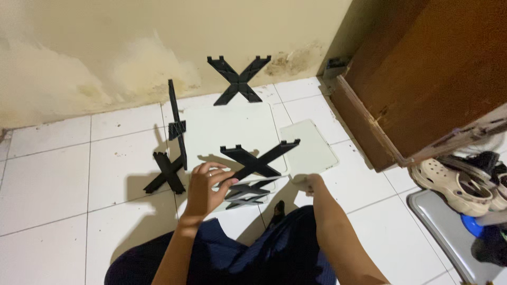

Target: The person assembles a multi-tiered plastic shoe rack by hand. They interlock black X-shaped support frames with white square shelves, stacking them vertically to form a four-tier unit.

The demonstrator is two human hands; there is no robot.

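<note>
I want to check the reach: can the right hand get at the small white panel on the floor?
Probably yes. The right hand already rests at the near corner of the small white panel, and nothing lies between them.

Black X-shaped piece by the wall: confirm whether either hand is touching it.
No. The X-shaped piece leans against the wall alone, while the left hand and right hand are lower down.

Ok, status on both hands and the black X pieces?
Left hand gripping upright black X bracket on large white panel. Right hand on small white panel edge. More X brackets around; nothing blocking.
</note>
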